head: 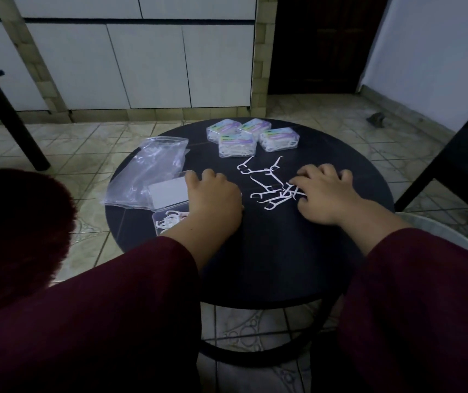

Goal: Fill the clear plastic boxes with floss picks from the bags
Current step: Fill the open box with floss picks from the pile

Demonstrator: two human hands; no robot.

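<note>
A loose scatter of white plastic floss picks lay near the middle of a round black table. The right hand rested on the right edge of that scatter, its fingers curled down onto the picks; whether it actually pinched one could not be told. Left of the scatter, the left hand lay over an open clear plastic box partly filled with picks, its white-lined lid raised behind; the fingers were bent over the box's edge, but a firm grip could not be made out. Beyond the scatter, at the table's far side, four closed clear boxes packed with picks sat clustered together. Further left of the open box lay crumpled clear plastic bags. Both arms wore dark red sleeves.
</note>
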